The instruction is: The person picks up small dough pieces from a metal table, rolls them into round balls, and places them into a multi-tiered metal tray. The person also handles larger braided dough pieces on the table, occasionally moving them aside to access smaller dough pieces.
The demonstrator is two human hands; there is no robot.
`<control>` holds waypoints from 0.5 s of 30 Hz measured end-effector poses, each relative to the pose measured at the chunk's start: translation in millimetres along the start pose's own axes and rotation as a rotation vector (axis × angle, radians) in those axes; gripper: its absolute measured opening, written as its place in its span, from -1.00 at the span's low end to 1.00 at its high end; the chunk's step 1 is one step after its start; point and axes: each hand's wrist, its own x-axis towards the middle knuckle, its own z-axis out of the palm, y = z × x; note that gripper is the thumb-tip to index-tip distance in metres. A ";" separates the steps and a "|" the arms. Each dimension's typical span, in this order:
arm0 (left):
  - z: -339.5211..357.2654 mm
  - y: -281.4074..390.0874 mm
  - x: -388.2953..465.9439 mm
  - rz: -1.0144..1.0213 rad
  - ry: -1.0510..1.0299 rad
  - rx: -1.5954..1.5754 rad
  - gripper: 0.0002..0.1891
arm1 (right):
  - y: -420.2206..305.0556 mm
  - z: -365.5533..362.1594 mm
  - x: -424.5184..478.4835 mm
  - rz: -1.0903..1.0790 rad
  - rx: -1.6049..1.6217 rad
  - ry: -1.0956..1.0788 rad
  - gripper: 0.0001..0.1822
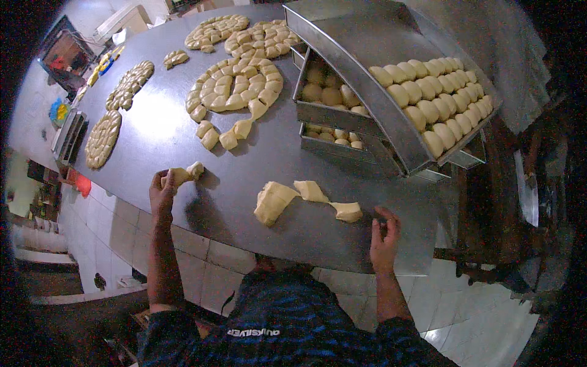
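My left hand (162, 195) grips a short piece of dough (182, 174), held just off the steel table. Its far end is pinched narrow. To the right, my right hand (386, 236) is raised with curled fingers apart and nothing visible between them. Just left of those fingers lies a strip of dough (312, 190) whose two pieces are joined by a thin neck. It reaches a larger, scored dough slab (274, 202) near the table's front edge. Further back, a coil of cut dough pieces (229, 87) trails a loose tail (243, 128) towards me.
Metal trays are stacked at the right; the tilted top tray (348, 64) holds rows of dough balls (431, 96). Lower trays (332, 110) jut out with more balls. More dough coils (218, 31) sit at the back and left of the steel table (156, 147). A scale-like device (69, 137) stands at the left edge.
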 end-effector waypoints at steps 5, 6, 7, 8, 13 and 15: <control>43.0 101.3 -73.3 0.087 -0.613 -0.006 -0.76 | -94.8 14.9 30.7 -0.208 0.071 -0.219 -0.61; 55.0 119.1 -80.9 0.191 -0.722 0.016 -0.78 | -126.4 22.9 35.0 -0.331 0.050 -0.239 -0.58; 65.0 137.4 -89.9 0.300 -0.828 0.038 -0.79 | -141.6 43.0 31.5 -0.279 0.278 -0.302 -0.56; 72.6 147.4 -91.6 0.414 -0.946 0.053 -0.81 | -146.3 46.7 29.1 -0.210 0.409 -0.402 -0.55; 49.6 142.0 -57.8 0.304 -0.726 0.104 -0.80 | -99.1 50.8 21.1 -0.225 0.405 -0.647 -0.59; 17.9 119.9 -25.5 0.299 -0.497 0.093 -0.78 | -69.4 23.6 11.5 0.364 0.478 -0.262 -0.63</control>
